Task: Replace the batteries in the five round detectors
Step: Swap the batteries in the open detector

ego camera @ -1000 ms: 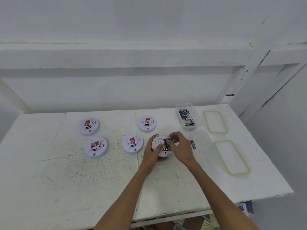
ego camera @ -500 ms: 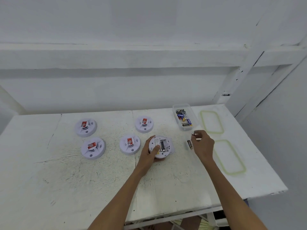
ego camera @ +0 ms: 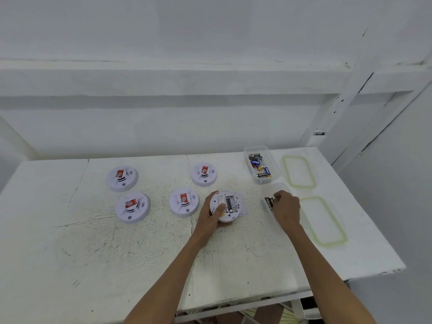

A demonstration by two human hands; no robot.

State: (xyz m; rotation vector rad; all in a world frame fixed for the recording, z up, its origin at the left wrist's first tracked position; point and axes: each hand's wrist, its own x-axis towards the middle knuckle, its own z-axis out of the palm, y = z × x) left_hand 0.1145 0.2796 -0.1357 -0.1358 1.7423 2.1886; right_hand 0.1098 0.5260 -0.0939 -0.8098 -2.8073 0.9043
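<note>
Upturned detector sits just right of the middle of the white, scuffed surface, its back turned up toward me. My left grip holds it, fingers wrapped round the left rim and thumb pressed on the back. The battery bay is open and one dark cell lies in it. A flat white piece shows at the detector's right side, touching it.

Four more lie face up, each with a red sticker. The back-left detector and the front-left detector are close together on the left half. The middle detector lies just beside my left grip. The back detector is nearer the back edge.

My right grip is out toward the right edge, over an open clear tub. Its fingers are curled, with the tips at the end of a dark loose battery that lies within the tub's outline. I cannot tell whether they pinch it or only touch it. It is too small to tell whether one battery or two lie there.

Toward the back right corner a second clear tub, the battery tub, holds a jumble of batteries. Two clear lids with green seals lie along the right edge, the back lid beside the battery tub and the front lid beside my right grip.
</note>
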